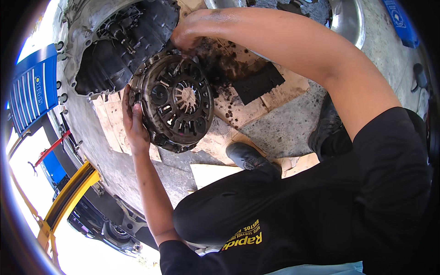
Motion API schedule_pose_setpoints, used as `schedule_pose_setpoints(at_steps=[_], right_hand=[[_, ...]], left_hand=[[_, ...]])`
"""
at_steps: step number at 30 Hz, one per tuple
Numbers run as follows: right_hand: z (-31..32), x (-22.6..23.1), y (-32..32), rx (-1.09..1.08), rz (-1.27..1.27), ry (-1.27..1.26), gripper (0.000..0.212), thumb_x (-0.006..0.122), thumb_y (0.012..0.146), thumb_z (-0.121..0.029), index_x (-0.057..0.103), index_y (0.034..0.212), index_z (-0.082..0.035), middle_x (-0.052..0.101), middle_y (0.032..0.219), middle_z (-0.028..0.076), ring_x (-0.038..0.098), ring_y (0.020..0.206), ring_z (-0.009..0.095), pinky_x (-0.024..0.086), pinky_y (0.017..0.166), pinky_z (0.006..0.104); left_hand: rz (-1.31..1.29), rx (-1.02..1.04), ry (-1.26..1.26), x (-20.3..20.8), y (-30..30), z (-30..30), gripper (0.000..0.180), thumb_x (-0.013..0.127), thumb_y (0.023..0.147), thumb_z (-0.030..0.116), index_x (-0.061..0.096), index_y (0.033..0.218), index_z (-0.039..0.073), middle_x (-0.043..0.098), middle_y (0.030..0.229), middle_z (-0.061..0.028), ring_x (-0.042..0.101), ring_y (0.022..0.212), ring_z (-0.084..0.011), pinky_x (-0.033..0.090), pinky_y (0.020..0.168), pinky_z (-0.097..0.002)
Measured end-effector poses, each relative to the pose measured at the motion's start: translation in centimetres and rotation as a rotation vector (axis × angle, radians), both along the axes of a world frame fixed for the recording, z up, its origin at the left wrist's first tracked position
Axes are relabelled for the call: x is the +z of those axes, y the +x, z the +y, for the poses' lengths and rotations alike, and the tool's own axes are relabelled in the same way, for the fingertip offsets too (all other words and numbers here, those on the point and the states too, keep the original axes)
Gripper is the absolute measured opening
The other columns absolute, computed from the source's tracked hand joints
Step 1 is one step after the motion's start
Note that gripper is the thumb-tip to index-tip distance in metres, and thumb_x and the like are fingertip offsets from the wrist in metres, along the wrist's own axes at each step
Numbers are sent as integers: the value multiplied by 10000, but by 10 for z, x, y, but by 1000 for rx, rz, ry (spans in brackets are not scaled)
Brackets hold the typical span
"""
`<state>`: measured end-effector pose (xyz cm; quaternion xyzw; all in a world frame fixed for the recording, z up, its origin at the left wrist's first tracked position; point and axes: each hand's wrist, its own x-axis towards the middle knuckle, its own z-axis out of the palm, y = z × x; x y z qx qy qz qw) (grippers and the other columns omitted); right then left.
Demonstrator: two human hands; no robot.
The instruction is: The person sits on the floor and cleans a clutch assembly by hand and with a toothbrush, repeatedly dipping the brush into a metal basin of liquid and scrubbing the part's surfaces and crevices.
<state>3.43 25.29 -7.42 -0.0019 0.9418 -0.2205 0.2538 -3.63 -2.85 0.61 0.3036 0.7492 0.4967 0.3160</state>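
A round, greasy metal clutch pressure plate (204, 107) stands tilted between my hands, its spring fingers facing me. My left hand (133, 119) is closed on its left rim, thumb in front and the other fingers along the edge. My right hand (185, 39) bends down at the wrist to the plate's upper rim and is closed there. Most of its fingers are hidden. Just beyond the plate, at the upper left, lies an open bell housing (103, 64) with a shaft (123, 41) sticking out of its dark inside.
Oil-stained cardboard (245, 112) with a dark square patch (259, 83) covers part of the concrete floor (293, 123). A metal basin (350, 23) sits at the top right. My shoe (247, 156) is close below the plate. A blue cabinet (34, 89) and yellow lift post (68, 195) stand left.
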Motion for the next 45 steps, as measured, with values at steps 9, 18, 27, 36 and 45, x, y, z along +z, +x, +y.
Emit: schedule_pose_setpoints(at_steps=[9,18,27,36,45], right_hand=[[0,19,12,-20,1067,297,369,752,749,-380,681,1073,-219,703,1125,23,533,1312,285,279,1202,504],[-33,55,-1,87,860,370,291,764,765,-248,731,1005,-87,728,1115,100,661,1122,282,502,996,426],[7,36,1,162,-23,126,299,697,870,-287,749,1056,-59,742,1006,121,692,969,316,560,816,427],[-8,67,40,122,809,263,248,737,830,-306,746,1015,-141,737,1046,66,688,1046,278,531,929,446],[-16,22,23,-101,745,139,269,666,877,-362,706,982,-118,729,1017,55,656,1092,282,457,1035,441]], left_hand=[[-15,-4,3,4,2,3,535,490,1044,190,361,1533,17,415,1521,-152,439,1358,-244,324,1159,-355],[30,8,-14,6,13,13,515,482,1047,188,387,1521,9,440,1509,-157,439,1361,-240,318,1159,-356],[84,-42,-16,7,9,18,529,479,1050,192,365,1519,-24,433,1516,-182,426,1382,-257,288,1176,-363],[64,-29,-14,11,17,17,515,482,1050,183,382,1513,-19,473,1482,-169,463,1344,-239,325,1151,-352],[33,36,8,3,7,9,522,507,1037,203,407,1506,-3,460,1498,-158,452,1358,-247,311,1164,-363]])
